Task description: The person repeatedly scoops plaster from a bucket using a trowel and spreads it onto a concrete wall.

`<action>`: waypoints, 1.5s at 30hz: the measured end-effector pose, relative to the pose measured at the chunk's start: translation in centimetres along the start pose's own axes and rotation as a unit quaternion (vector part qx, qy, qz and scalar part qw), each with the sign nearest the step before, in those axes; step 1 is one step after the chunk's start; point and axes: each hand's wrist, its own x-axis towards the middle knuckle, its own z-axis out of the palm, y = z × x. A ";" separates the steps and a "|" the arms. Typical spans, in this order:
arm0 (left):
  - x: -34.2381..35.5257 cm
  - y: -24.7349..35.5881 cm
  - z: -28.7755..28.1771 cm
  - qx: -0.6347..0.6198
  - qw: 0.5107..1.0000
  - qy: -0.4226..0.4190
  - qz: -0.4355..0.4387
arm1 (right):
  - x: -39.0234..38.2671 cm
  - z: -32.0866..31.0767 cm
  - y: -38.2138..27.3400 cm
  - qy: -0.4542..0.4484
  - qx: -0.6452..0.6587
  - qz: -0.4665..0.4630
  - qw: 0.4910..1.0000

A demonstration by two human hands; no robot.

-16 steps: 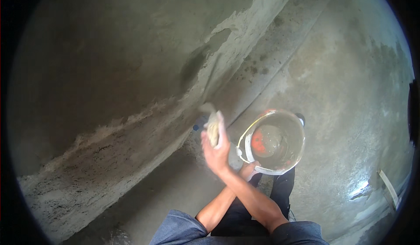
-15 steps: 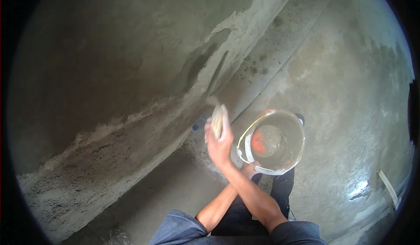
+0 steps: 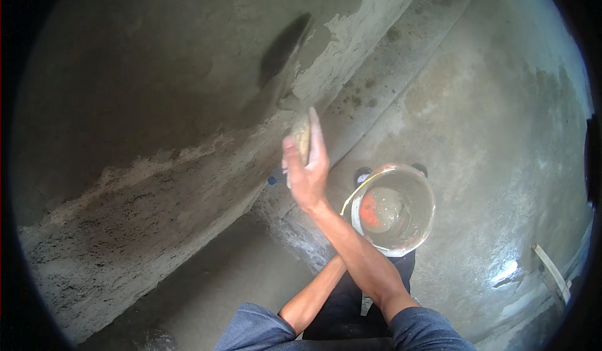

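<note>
My right hand point(image 3: 307, 172) reaches up and left, closed around the wooden handle point(image 3: 303, 139) of a trowel held against the lower wall point(image 3: 207, 87). A dark, slanted shape, blade or shadow, shows on the wall beyond the hand. My right forearm crosses over my left one. The left forearm point(image 3: 311, 293) runs toward the bucket, and my left hand is hidden behind the right forearm. To the right of that forearm the bucket point(image 3: 424, 235), pale-rimmed with a yellowish wire handle, has wet grey mix and an orange-red patch inside.
Rough, bare plaster point(image 3: 135, 216) runs along the wall's foot, beside smoother grey plaster above. My shoes point(image 3: 362, 175) show just beyond the bucket. A small blue round thing point(image 3: 271, 180) is near the wall's base. A pale strip point(image 3: 552, 271) lies on the floor at right.
My right hand has moved up and slightly left with the trowel. The dark shape on the wall has moved upward. My left hand, partly seen at the bucket's edge before, is now hidden.
</note>
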 end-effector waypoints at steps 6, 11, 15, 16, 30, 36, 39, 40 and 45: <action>4.1 -4.1 -0.5 -0.145 0.987 -0.065 0.011 | 6.7 -2.8 1.1 0.074 -0.001 0.079 0.994; 4.4 -3.9 -0.6 -0.121 0.992 -0.039 -0.023 | 9.5 -0.1 4.0 0.134 -0.258 -0.003 0.957; 3.8 -3.4 -2.0 -0.100 0.993 -0.025 -0.055 | 7.2 -0.1 6.7 0.103 -0.328 0.064 0.937; 3.9 -3.1 -1.9 -0.093 0.994 -0.018 -0.060 | 6.8 -0.5 7.4 0.103 -0.324 0.064 0.938; 5.5 -0.4 0.3 0.008 0.988 0.036 -0.152 | 8.7 -2.0 3.8 0.036 -0.048 0.228 0.972; 4.1 -3.7 -2.1 -0.044 0.991 0.003 -0.123 | -2.8 -1.2 -0.5 -0.093 -0.012 0.263 0.960; 2.1 -2.9 -0.8 -0.177 0.963 -0.196 0.056 | 0.9 -3.9 1.2 0.021 0.032 0.268 0.963; 2.5 -2.3 -0.8 -0.176 0.963 -0.191 0.062 | 3.1 -4.1 1.8 0.026 0.043 0.278 0.959; 1.7 1.3 2.0 -0.146 0.986 -0.079 0.016 | 11.2 -3.5 1.8 0.024 -0.026 0.191 0.981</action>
